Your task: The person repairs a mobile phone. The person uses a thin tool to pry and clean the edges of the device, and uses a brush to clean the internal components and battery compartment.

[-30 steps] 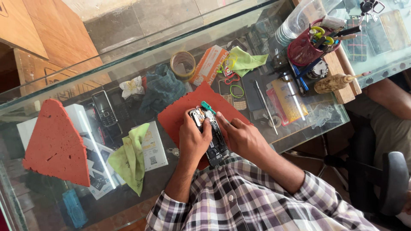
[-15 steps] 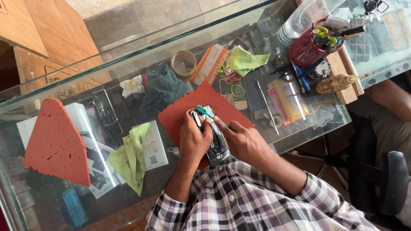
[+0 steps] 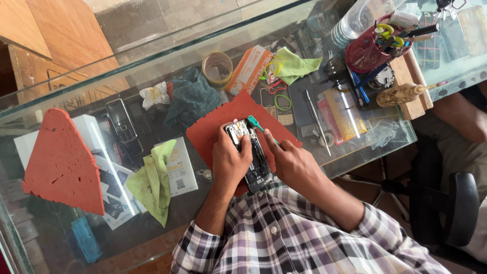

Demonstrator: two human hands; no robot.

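My left hand (image 3: 231,160) grips an opened mobile phone (image 3: 252,155), its circuit board showing, over a red rubber mat (image 3: 210,129) on the glass counter. My right hand (image 3: 291,162) holds a small tool with a teal handle (image 3: 253,123), its upper end sticking up beside the phone's top end. Both forearms come from the bottom of the head view, in checked sleeves.
Around the mat lie a tape roll (image 3: 217,67), an orange box (image 3: 248,68), green cloths (image 3: 153,180), a dark cloth (image 3: 192,101), a keypad phone (image 3: 120,120), tweezers (image 3: 317,122) and a red tool cup (image 3: 368,50). A second red mat (image 3: 61,162) sits left. Another person's arm (image 3: 459,119) shows at right.
The teal-handled tool has shifted slightly along the phone's top end. My left hand keeps its grip on the phone, and the view has drifted a little.
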